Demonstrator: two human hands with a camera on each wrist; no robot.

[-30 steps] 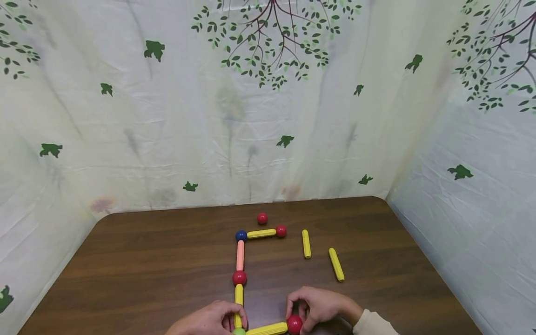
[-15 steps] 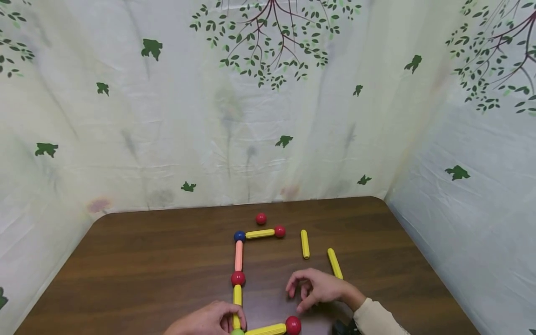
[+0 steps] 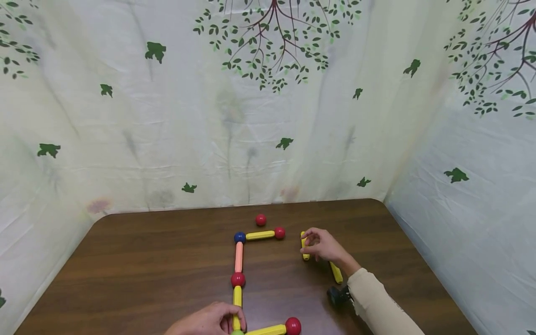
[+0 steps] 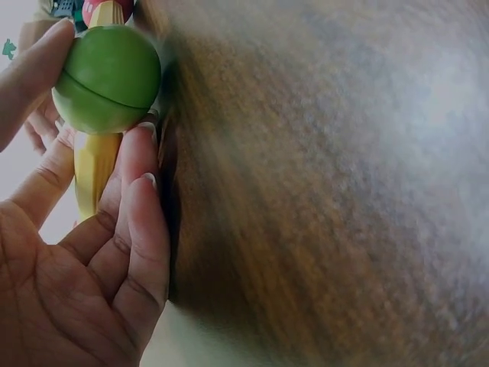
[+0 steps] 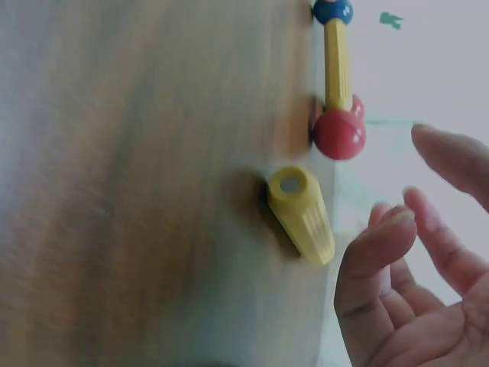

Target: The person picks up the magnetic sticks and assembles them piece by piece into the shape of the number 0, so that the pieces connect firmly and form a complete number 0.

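In the head view, my left hand [image 3: 211, 318] is at the near end of a chain of magnetic sticks and balls. Its thumb and fingers hold the green ball [image 4: 107, 80], with a finger across the yellow stick [image 4: 95, 172] joined to it. Over a loose yellow stick [image 5: 302, 214] hovers my right hand [image 3: 322, 244], fingers loosely bent with a gap to the thumb. The right wrist view shows that stick lying on the table beside the fingertips, not between them. A second loose yellow stick [image 3: 336, 273] lies under the right wrist.
The chain runs away through a red ball [image 3: 238, 279], pink stick [image 3: 238, 257] and blue ball [image 3: 240, 237] to another red ball [image 3: 279, 233]. A nearer yellow stick [image 3: 267, 330] ends in a red ball [image 3: 293, 325]. One loose red ball [image 3: 261, 220] sits near the back edge.
My right hand has let go of the near red ball and moved up and away to the loose yellow stick. My left hand stays in place.
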